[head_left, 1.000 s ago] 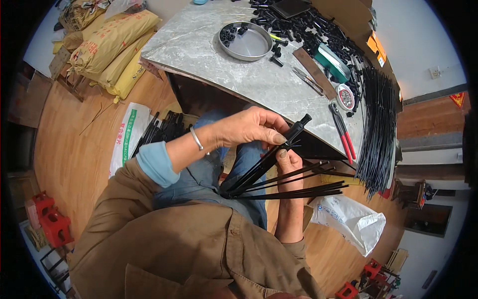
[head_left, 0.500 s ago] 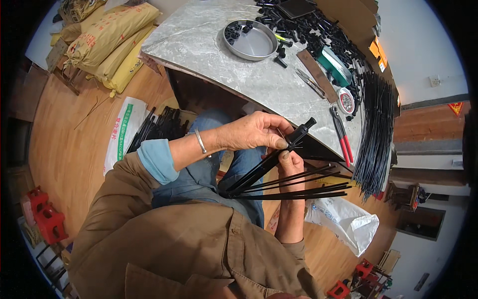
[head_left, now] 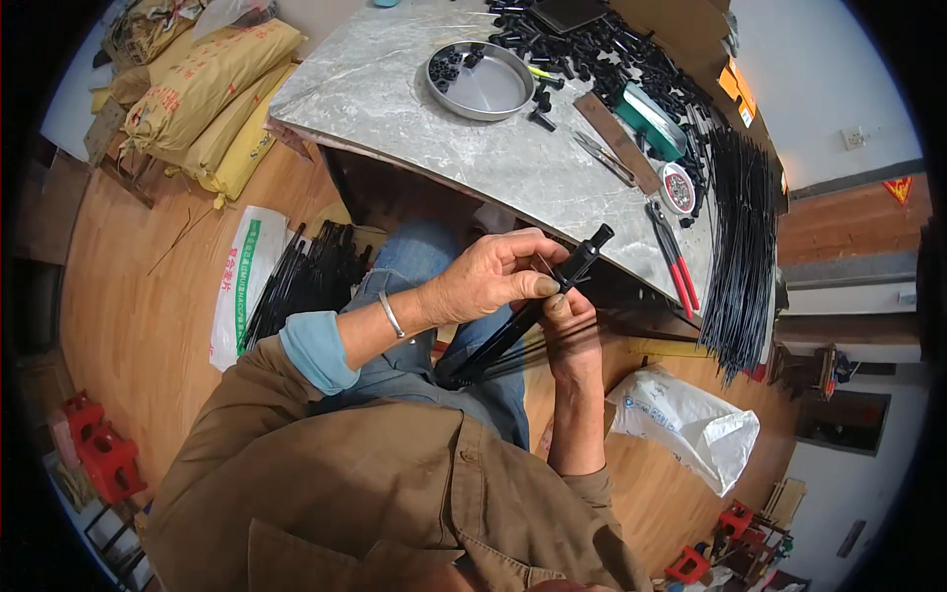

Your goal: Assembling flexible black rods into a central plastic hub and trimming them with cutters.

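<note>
Fingers of the left hand (head_left: 493,274) and right hand (head_left: 572,328) pinch the black tubular part (head_left: 584,258) between them, its long axis slanting up and rightward toward the counter (head_left: 395,116).

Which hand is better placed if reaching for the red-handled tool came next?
Probably the right hand: it is nearer the red-handled tool, which lies to its right on the table. The left hand is farther off. Both hold the black frame, so the right would first have to let go.
</note>
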The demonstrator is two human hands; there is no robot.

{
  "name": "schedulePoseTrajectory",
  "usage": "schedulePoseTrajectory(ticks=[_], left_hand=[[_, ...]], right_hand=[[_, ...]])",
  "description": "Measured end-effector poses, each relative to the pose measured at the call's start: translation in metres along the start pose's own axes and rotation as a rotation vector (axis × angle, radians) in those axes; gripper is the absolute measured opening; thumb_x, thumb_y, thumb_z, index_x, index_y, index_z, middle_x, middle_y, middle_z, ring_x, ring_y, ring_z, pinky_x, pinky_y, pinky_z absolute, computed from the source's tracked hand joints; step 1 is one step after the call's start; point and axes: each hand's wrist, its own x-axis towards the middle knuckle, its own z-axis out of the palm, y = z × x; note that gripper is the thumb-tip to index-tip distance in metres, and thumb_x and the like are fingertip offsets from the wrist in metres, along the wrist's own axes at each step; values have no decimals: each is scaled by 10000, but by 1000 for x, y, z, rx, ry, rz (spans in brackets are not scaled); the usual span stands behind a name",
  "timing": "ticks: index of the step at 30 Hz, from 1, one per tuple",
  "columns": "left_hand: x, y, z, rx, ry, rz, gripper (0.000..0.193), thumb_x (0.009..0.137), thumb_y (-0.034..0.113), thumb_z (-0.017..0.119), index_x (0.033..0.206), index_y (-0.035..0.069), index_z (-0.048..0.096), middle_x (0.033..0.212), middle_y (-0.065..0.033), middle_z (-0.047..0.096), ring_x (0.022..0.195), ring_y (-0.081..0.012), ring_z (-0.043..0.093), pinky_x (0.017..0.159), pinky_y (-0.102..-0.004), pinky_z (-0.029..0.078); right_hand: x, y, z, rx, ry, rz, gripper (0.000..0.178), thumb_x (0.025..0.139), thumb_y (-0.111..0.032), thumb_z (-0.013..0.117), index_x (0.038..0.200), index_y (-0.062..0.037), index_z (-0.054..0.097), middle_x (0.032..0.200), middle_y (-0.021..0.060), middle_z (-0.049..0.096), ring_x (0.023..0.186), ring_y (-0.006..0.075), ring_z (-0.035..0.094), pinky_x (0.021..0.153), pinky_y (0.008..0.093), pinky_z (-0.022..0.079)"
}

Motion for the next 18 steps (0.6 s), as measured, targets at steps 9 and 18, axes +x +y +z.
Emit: schedulePoseTrajectory(ticks=[9, 18], left_hand=[[6, 13, -5, 328, -136, 149, 338, 851, 157, 681, 1140, 1, 600, 1069, -27, 500, 836, -80, 546, 677, -202, 473], [34, 36, -13, 343, -372, -80, 387, 766, 159, 741, 1122, 43, 643, 1161, -31, 516, 1089, -157, 485, 951, -302, 385]], right_hand=[[-10, -34, 32, 446, -57, 94, 330, 866, -180, 618, 1109, 34, 556, 873, 140, 645, 757, 259, 667, 654, 446, 600], [-9, -29, 28, 595, -121, 16, 326, 859, -154, 652, 1128, 5, 560, 924, 119, 649, 780, 232, 677, 633, 419, 606]])
